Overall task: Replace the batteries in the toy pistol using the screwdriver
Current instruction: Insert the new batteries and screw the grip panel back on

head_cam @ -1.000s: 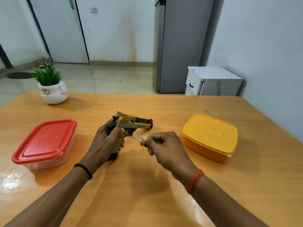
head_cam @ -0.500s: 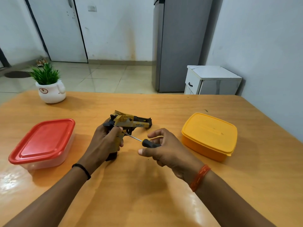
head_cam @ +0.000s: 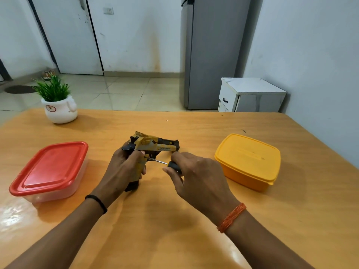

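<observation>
A yellow and black toy pistol (head_cam: 155, 146) stands grip-down on the wooden table (head_cam: 174, 230), barrel pointing right. My left hand (head_cam: 122, 171) grips its handle from the left. My right hand (head_cam: 196, 177) holds the black handle of a small screwdriver (head_cam: 171, 165). The thin metal shaft runs left and its tip meets the pistol's grip just under the trigger area. Most of the screwdriver handle is hidden inside my fingers.
A clear box with a red lid (head_cam: 50, 169) sits at the left. A closed yellow box (head_cam: 248, 160) sits at the right. A white pot with a green plant (head_cam: 58, 105) stands at the far left corner. Beyond the table are a grey fridge and a white cabinet.
My right hand has re-gripped the screwdriver: fingers that were spread half a second ago now close round the handle. The left hand and pistol stay in place.
</observation>
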